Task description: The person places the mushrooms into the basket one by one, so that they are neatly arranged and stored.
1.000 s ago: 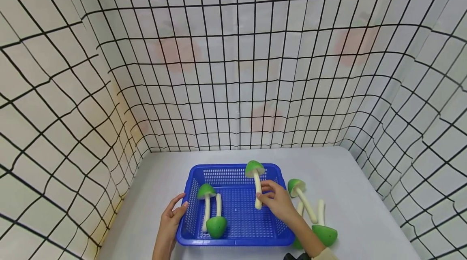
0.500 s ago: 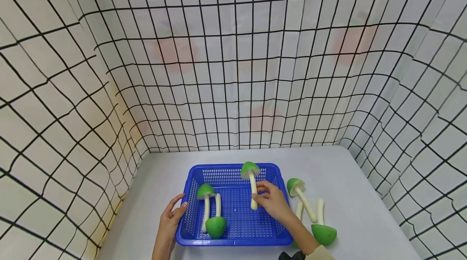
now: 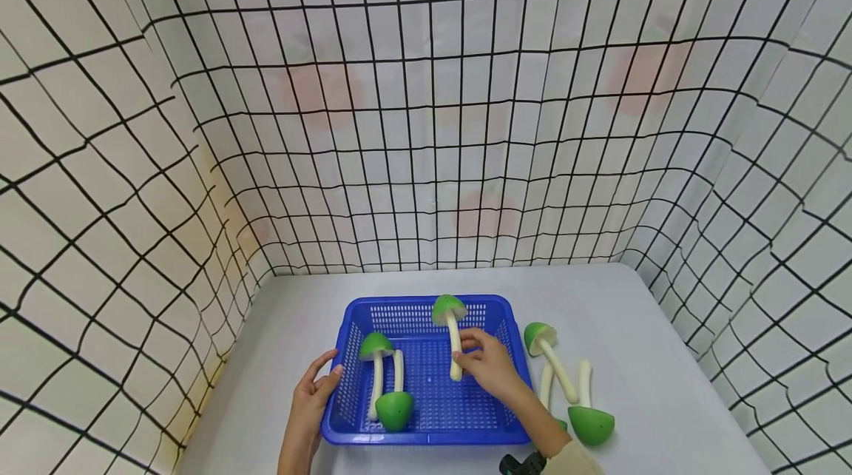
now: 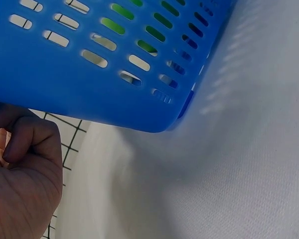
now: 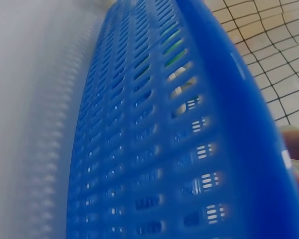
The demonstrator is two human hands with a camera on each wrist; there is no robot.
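The right hand (image 3: pixel 489 368) pinches a green mushroom (image 3: pixel 451 327) by its stem, over the middle of the blue basket (image 3: pixel 426 434). Lower it gently, flat beside the two mushrooms (image 3: pixel 386 386) lying there. The left hand (image 3: pixel 313 393) steadies the basket's left rim, fingers probably curled on it.

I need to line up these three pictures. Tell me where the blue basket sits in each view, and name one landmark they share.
Head: the blue basket sits low centre on the white table, between the left hand and right hand.
Left wrist: its slotted wall fills the top.
Right wrist: its wall fills the middle and right.
Shared landmark: the basket's slotted blue wall.
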